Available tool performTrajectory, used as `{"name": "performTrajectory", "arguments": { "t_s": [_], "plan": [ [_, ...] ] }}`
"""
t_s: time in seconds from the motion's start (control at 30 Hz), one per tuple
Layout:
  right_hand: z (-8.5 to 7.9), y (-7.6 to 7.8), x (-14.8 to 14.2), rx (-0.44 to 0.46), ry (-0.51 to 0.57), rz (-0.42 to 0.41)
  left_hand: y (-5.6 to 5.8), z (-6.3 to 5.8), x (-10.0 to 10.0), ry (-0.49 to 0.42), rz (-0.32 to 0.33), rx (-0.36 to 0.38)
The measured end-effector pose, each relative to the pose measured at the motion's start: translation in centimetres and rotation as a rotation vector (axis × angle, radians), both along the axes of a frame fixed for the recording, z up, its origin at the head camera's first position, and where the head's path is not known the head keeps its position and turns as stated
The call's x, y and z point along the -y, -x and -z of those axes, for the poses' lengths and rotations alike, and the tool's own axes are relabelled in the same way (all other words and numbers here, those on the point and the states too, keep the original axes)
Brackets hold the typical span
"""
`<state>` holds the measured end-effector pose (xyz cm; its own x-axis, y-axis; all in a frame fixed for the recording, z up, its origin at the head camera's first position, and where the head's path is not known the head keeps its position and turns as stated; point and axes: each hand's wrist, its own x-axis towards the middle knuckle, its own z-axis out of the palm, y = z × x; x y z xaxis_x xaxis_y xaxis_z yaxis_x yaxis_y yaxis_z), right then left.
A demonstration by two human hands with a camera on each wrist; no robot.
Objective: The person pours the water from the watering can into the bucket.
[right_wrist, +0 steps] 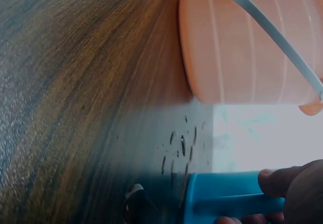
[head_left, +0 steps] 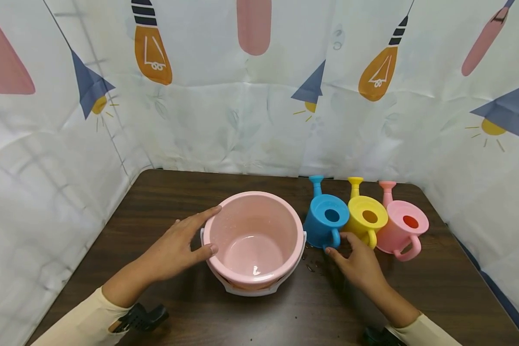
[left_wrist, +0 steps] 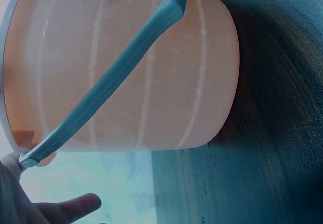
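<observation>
A pink bucket [head_left: 255,276] with a pale handle [left_wrist: 108,88] stands upright on the table, its inside bare. My left hand [head_left: 177,247] touches its left rim, index finger and thumb spread apart and fairly straight. To the bucket's right, a blue watering can [head_left: 315,226] stands upright. My right hand [head_left: 361,262] holds it low down near its handle; in the right wrist view the thumb [right_wrist: 275,182] lies on one side and fingertips [right_wrist: 229,220] show on the other. The yellow watering can [head_left: 367,211] is just behind that hand.
A pink watering can [head_left: 402,223] stands at the right end of the row. Small wet drops [head_left: 310,267] lie on the dark wooden table [head_left: 190,312] between bucket and cans. A printed curtain [head_left: 225,120] hangs behind and beside the table.
</observation>
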<state>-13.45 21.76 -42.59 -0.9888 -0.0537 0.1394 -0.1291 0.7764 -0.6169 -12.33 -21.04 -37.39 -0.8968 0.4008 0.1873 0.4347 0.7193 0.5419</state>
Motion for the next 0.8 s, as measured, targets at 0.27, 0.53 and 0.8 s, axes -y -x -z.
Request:
{"name": "performTrajectory", "arguments": {
  "t_s": [0.27,0.53,0.8],
  "plan": [
    [0.15,-0.14,0.11,-0.022,0.007,0.014,-0.03,0.04,-0.05,-0.011,0.005,-0.002],
    [0.07,-0.64,0.23,-0.039,0.004,0.026,-0.05,0.13,0.07,-0.020,0.009,0.000],
    [0.57,-0.80,0.02,-0.118,-0.016,0.049,-0.06,0.17,0.02,-0.013,0.000,0.000]
  ]
}}
